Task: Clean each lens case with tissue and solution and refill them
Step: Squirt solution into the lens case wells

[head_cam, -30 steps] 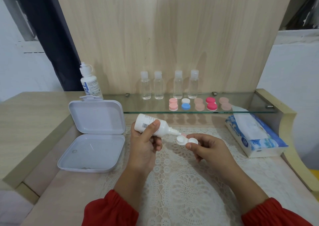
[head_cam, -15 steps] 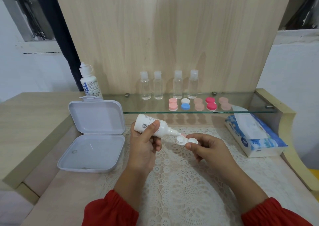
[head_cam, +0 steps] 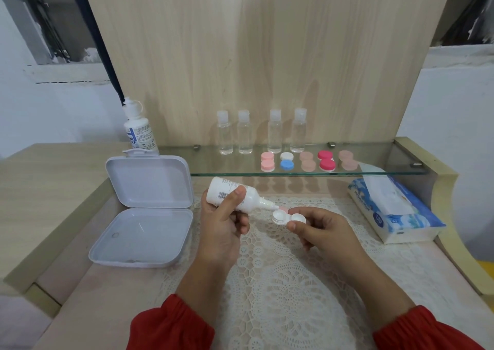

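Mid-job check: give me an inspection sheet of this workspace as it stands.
Surface: lace mat on the table.
Job's things: solution bottle tipped, nozzle over the open lens case; five capped cases on the glass shelf; tissue pack at right.
Clutter: open white box, spare bottle, four clear bottles.
Hands: left hand grips the bottle; right hand pinches the case.
Cables: nothing seen.
Surroundings: wooden back panel.
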`<control>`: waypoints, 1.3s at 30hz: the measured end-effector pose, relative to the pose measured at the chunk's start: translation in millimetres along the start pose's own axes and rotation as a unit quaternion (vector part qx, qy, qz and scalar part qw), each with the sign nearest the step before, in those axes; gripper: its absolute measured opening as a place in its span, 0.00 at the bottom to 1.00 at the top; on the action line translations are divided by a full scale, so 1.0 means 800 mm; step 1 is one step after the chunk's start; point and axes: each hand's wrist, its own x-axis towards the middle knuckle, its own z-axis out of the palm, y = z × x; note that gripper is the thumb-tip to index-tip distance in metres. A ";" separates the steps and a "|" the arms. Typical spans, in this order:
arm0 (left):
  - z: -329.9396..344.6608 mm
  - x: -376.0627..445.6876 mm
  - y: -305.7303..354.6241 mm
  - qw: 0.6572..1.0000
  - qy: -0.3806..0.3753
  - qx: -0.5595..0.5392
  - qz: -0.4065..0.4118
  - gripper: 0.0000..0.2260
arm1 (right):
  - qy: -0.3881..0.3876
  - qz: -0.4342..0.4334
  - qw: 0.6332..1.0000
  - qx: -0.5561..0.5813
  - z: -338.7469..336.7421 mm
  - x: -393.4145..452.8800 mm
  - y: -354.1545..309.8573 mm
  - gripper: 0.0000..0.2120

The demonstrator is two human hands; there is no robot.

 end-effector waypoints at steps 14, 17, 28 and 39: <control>-0.001 -0.002 -0.010 0.997 -0.061 0.046 0.002 0.27 | -0.050 0.037 0.998 -0.026 0.001 -0.003 -0.003 0.08; 0.000 -0.003 -0.010 0.996 -0.070 0.051 0.012 0.25 | -0.058 0.035 0.997 -0.035 0.001 -0.003 -0.004 0.08; 0.001 -0.006 -0.010 0.993 -0.095 0.055 0.033 0.15 | -0.065 0.024 0.997 -0.030 0.002 -0.003 -0.005 0.09; 0.002 -0.006 -0.009 0.994 -0.086 0.064 0.038 0.14 | -0.064 0.020 0.998 -0.021 0.002 -0.003 -0.004 0.09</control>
